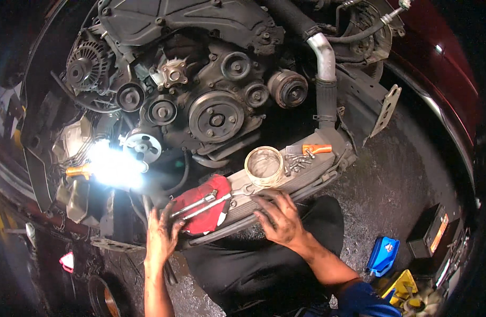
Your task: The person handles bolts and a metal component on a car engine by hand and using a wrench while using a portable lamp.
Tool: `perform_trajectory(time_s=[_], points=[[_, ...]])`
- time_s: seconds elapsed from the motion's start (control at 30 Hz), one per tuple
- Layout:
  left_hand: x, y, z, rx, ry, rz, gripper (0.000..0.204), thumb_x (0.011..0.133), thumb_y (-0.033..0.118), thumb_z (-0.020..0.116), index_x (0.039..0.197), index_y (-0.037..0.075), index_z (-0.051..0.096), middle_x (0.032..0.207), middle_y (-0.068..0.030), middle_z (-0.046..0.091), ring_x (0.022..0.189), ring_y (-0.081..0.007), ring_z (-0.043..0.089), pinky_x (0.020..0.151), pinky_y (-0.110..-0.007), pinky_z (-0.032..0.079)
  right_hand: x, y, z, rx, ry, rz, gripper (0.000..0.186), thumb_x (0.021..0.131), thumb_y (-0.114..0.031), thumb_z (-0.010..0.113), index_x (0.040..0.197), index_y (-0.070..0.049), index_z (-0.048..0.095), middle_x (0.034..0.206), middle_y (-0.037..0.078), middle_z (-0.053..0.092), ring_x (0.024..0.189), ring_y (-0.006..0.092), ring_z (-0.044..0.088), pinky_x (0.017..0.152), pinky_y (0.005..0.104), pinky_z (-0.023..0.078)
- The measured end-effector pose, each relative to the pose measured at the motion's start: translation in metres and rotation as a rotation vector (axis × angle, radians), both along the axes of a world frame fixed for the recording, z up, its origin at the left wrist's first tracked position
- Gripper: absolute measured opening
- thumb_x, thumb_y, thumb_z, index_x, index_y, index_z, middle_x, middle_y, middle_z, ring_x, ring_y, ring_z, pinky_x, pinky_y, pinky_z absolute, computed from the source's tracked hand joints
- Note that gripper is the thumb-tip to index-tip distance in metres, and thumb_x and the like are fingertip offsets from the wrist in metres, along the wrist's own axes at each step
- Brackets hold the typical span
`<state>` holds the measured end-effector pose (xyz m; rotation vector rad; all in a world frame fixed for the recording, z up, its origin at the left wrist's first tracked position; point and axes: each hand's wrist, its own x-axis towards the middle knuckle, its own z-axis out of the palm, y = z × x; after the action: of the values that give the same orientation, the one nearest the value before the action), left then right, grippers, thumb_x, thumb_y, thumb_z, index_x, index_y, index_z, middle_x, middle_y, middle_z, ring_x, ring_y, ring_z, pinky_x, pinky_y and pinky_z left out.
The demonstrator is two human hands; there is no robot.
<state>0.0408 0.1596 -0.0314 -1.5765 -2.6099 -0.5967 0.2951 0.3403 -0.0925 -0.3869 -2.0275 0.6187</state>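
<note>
My left hand (162, 231) has loosely curved fingers, thumb apart, at the near ends of a socket tool (198, 202) and a long wrench (214, 203), both lying on a red cloth (209, 219). My right hand (279, 221) is open, fingertips beside the wrench's open end and below a round tin (264, 166). Small bolts (297, 164) and an orange-handled scraper (316, 149) lie right of the tin on the grey front ledge (322, 169). Whether my left fingertips grip either tool is unclear.
An engine with several pulleys (216, 119) fills the top. A glaring work light (116, 166) sits at left, a hose (326, 100) at right. On the floor lie a blue container (381, 256), a black battery-like box (423, 238) and a yellow object (399, 288).
</note>
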Motion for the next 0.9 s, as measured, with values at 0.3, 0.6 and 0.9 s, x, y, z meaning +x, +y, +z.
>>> perform_trajectory(time_s=[0.3,0.6,0.9], points=[[-0.119,-0.020,0.056,0.285,0.158,0.100,0.054,0.090,0.028,0.069,0.132,-0.001,0.051,0.138,-0.0259,0.047,0.128,-0.0409,0.047,0.109,-0.045,0.039,0.112,0.104,0.035,0.141,0.103,-0.686,0.034,0.099,-0.025,0.055,0.119,0.002,0.063,0.121,0.020,0.061,0.115,0.0363,0.056,0.102,0.0459,0.041],[-0.310,-0.068,0.155,-0.291,0.981,0.246,0.047,0.093,0.015,0.047,0.140,0.010,0.048,0.136,-0.0273,0.051,0.126,-0.0391,0.051,0.105,-0.045,0.043,0.167,0.315,0.081,0.328,-0.159,-1.113,0.055,0.098,-0.052,0.047,0.127,-0.008,0.062,0.137,0.018,0.054,0.127,0.0388,0.049,0.108,0.0454,0.035],[-0.309,0.015,0.148,-0.570,0.563,0.337,0.049,0.091,0.019,0.051,0.139,0.010,0.049,0.135,-0.0252,0.054,0.123,-0.0391,0.053,0.100,-0.043,0.045,0.176,0.298,0.094,0.481,-0.203,-1.232,0.030,0.095,-0.028,0.054,0.092,-0.005,0.073,0.094,0.013,0.071,0.100,0.0332,0.062,0.099,0.0479,0.039]])
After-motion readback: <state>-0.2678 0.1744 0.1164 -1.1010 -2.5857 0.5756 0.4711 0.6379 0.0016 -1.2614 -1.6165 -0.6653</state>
